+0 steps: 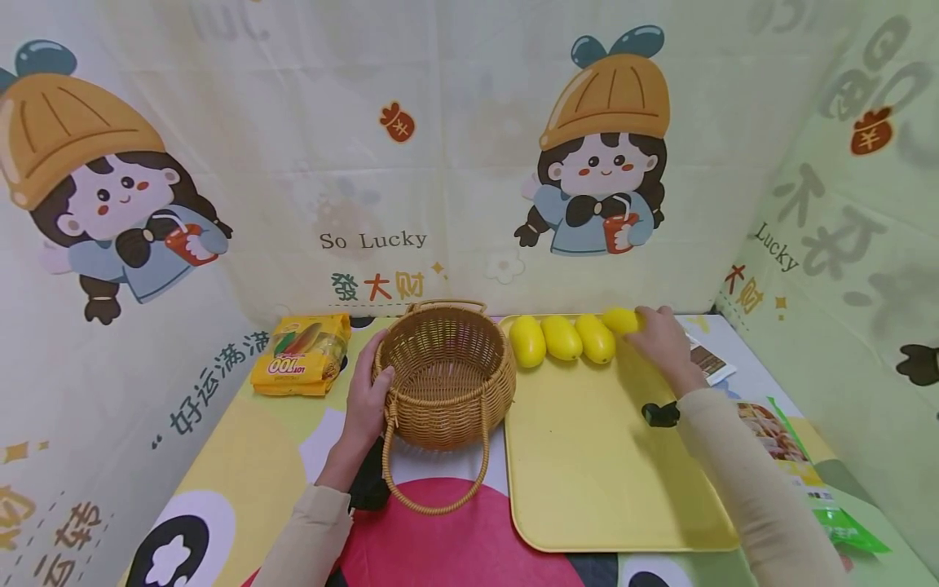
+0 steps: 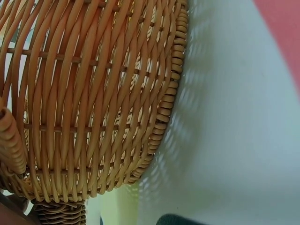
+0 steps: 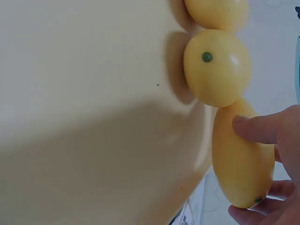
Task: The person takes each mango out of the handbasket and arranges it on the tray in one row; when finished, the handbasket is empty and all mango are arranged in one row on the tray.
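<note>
A round wicker basket (image 1: 440, 424) stands left of the yellow tray (image 1: 587, 489), its handle folded down toward me. My left hand (image 1: 367, 399) grips the basket's left side, thumb over the rim; in the left wrist view the woven wall (image 2: 93, 93) fills much of the picture. Along the tray's far edge lie three smooth yellow mangoes (image 1: 561, 338) in a row. At the row's right end my right hand (image 1: 663, 342) holds another yellow mango (image 3: 241, 159) between thumb and fingers. Its tip meets the neighbouring mango (image 3: 218, 68), which shows a green stem dot.
A yellow snack bag (image 1: 301, 355) lies on the left behind my left hand. To the tray's right are a green-edged food packet (image 1: 778, 440), partly under my right sleeve, and a white and brown packet (image 1: 711, 363). A printed cloth wall (image 1: 469, 187) closes off the back and sides.
</note>
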Demonstrator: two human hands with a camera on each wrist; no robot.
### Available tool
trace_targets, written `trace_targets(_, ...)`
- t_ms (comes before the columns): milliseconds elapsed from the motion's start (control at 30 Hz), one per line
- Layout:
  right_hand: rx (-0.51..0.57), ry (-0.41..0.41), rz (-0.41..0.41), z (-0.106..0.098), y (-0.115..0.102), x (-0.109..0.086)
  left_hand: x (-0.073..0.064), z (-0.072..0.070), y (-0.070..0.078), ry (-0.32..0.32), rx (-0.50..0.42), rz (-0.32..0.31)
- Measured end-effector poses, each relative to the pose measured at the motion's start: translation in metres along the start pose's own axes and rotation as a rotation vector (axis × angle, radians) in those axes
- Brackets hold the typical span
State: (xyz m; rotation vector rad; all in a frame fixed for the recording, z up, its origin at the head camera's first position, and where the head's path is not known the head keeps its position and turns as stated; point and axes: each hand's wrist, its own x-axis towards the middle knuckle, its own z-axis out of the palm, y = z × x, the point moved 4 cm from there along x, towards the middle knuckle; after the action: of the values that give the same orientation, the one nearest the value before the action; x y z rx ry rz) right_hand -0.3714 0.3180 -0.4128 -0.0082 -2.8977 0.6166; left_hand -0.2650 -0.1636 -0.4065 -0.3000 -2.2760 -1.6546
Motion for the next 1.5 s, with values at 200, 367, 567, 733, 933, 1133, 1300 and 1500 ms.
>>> trace_targets(200,0.009,-0.032,0.008,0.007,0.006,-0.004,0.0,0.001,0.001,-0.004,0.004,0.003)
trace_targets(367,0.003,-0.089,-0.012,0.012,0.006,-0.004,0.0,0.001,0.001,-0.003,-0.002,0.002)
trace_targets(567,-0.031,-0.113,-0.037,0.017,0.006,-0.003,0.0,0.0,0.001,0.0,-0.009,-0.003)
trace_targets(733,-0.033,-0.101,-0.03,0.018,0.007,-0.005,-0.001,-0.001,0.002,0.001,-0.004,0.0)
trace_targets(933,-0.043,-0.089,-0.009,0.017,0.008,-0.009,-0.002,-0.001,0.001,-0.002,0.009,-0.004)
trace_targets(1133,-0.032,-0.088,-0.017,0.017,0.011,-0.012,-0.003,0.0,0.0,-0.004,0.012,-0.012)
trace_targets(1300,-0.03,-0.055,-0.048,0.013,0.011,-0.013,-0.002,0.0,-0.002,-0.012,0.009,-0.011)
trace_targets(1500,-0.041,-0.033,-0.088,0.01,0.01,-0.014,0.006,0.0,-0.031,-0.004,0.003,-0.017)
